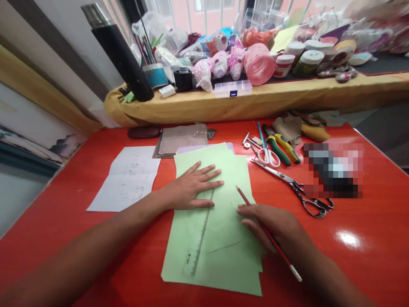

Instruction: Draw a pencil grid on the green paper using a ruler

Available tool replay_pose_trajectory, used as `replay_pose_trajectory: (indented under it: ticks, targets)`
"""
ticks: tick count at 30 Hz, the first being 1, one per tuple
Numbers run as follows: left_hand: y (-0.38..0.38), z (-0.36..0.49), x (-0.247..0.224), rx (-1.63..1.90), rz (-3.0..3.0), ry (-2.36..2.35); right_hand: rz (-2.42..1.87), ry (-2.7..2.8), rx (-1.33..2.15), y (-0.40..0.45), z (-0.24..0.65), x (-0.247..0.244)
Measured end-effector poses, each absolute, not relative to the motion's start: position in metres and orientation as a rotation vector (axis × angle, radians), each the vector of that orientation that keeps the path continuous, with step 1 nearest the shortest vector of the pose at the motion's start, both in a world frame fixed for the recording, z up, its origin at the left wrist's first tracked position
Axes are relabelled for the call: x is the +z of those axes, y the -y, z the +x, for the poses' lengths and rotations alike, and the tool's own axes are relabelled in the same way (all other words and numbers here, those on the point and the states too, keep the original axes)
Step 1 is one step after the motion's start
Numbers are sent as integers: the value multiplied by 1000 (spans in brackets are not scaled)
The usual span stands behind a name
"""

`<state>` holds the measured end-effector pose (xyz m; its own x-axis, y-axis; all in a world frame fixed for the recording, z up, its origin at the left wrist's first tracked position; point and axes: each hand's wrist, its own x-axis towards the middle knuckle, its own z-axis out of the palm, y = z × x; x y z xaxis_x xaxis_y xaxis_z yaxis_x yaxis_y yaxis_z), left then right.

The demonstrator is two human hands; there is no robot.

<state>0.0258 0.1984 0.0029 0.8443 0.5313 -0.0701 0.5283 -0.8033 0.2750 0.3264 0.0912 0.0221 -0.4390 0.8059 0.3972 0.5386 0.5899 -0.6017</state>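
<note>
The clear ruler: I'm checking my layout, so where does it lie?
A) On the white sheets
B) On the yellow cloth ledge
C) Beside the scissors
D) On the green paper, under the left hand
D. The clear ruler lies on the green paper, with its upper end under the left hand.

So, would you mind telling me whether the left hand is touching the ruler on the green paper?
Touching. The head view shows the left hand resting on the ruler, whose upper end disappears beneath the hand.
</note>
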Motion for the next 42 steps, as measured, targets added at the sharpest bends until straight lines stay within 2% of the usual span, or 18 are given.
replay_pose_trajectory:
  ticks: [6,13,22,26,34,42]
  targets:
    - [-204,21,6,44,2786,-739,-1062,2198,555,-91,325,21]
    - [-184,26,-6,156,2793,-1071,-1082,2216,626,-87,318,25]
    - [-91,12,-10,257,2752,-1538,-1023,2309,681,-83,317,27]
    - [-71,10,-20,181,2761,-1535,-964,2330,643,-83,318,27]
    - [-91,-13,-11,126,2781,-1335,-1052,2208,432,-87,327,27]
    - [-101,-29,-1,101,2790,-1248,-1043,2259,505,-86,322,27]
